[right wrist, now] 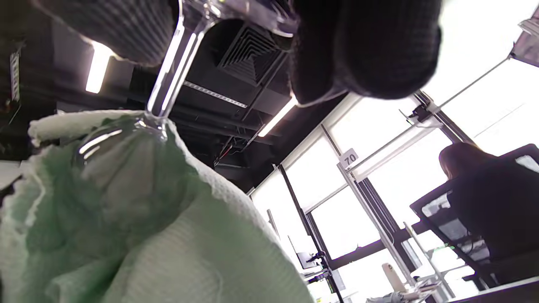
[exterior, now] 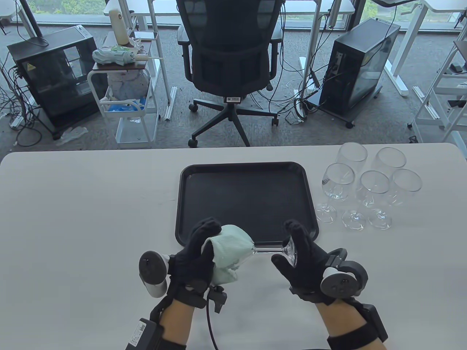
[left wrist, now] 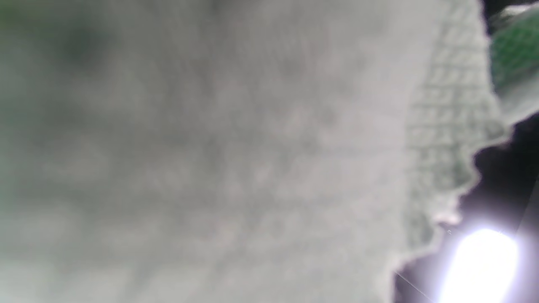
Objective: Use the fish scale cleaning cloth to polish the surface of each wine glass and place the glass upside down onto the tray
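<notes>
A wine glass [exterior: 270,249] lies sideways in the air over the near edge of the black tray [exterior: 248,171]. My left hand [exterior: 199,248] wraps the pale green cleaning cloth [exterior: 228,251] around its bowl. My right hand [exterior: 297,251] grips the glass's foot, fingers and thumb curled around the rim of the base. In the right wrist view the stem [right wrist: 172,71] runs down from my fingers [right wrist: 366,46] into the cloth [right wrist: 139,219]. The left wrist view is filled by blurred cloth [left wrist: 252,151].
Several upright wine glasses [exterior: 368,186] stand in a cluster on the white table [exterior: 80,204] right of the tray. An office chair [exterior: 231,62], computer cases and a cart stand on the floor beyond the far table edge. A person sits in the distance in the right wrist view.
</notes>
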The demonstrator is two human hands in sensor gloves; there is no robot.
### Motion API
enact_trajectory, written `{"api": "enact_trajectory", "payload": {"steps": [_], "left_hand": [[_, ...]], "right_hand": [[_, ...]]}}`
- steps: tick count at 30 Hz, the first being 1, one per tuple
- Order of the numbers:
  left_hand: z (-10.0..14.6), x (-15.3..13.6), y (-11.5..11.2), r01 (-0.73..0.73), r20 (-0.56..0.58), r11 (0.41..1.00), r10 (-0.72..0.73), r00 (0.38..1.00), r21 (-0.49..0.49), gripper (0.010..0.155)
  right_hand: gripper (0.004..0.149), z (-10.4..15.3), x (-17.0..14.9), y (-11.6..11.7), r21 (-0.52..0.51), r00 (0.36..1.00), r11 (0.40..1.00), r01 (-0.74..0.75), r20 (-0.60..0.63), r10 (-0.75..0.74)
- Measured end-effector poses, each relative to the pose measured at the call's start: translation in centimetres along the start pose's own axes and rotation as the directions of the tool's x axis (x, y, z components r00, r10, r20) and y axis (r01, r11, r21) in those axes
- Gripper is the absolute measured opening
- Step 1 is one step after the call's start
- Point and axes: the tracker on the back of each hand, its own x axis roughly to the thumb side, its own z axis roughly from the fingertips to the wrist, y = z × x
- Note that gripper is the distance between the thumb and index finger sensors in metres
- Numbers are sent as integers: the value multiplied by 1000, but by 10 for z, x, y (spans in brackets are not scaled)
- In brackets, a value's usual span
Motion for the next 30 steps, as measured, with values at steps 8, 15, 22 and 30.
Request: {"api": "enact_trajectory", "payload": {"steps": [8, 15, 22, 30], "left_hand": [[0, 0, -1, 52, 27, 999, -52, 998, -11, 63], [0, -3, 2, 13, 3, 1000, -13, 1000, 2, 63], [0, -1, 1, 32, 31, 999, -32, 999, -5, 63], [1, -5, 4, -23, -2, 1000, 23, 1000, 11, 62]], "right_hand": [[87, 2, -8, 1, 72, 962, 980, 188, -213, -169], [83, 1, -3, 3, 19, 998, 999, 49, -42, -48], [83, 2, -12, 3, 8, 912, 958, 288, -306, -272], [84, -2, 3, 0, -16, 999, 1000, -22, 37, 23]]}}
